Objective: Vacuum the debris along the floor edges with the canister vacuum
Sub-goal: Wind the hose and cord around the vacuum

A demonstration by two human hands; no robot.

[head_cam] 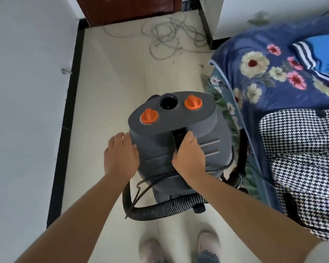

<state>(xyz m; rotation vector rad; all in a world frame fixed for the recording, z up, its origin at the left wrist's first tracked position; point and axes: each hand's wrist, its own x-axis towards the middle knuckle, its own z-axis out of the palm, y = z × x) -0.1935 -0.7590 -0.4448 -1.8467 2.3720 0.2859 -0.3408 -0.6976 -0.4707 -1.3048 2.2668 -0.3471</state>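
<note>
Head view looking straight down, and the grey canister vacuum (171, 130) sits dead centre of the frame on the tiled floor (106, 76), right in front of the person's shoes at the bottom edge. Both hands are already on it. Left hand (121, 154) lies on the canister's left shoulder with fingers fairly straight, pressing rather than gripping. Right hand (188, 154) is on the top near the dark handle slot, fingers curled over toward it, but I can't tell if it actually has hold of the handle or just rests there. So the vacuum lies directly ahead of and under both hands, neither one clearly nearer. Its long axis runs away from the person toward the top of the frame, with the two orange knobs (193, 102) and the open port at the far end. The ribbed hose (165, 206) loops round the near end at lower centre. The debris (204, 73) looks to be up along the bed edge, right of centre, beyond the canister, next to the floral bedspread (264, 73). There's a tangled cord (171, 35) on the floor at top centre. My guess is the body needs shoving forward and slightly right.
</note>
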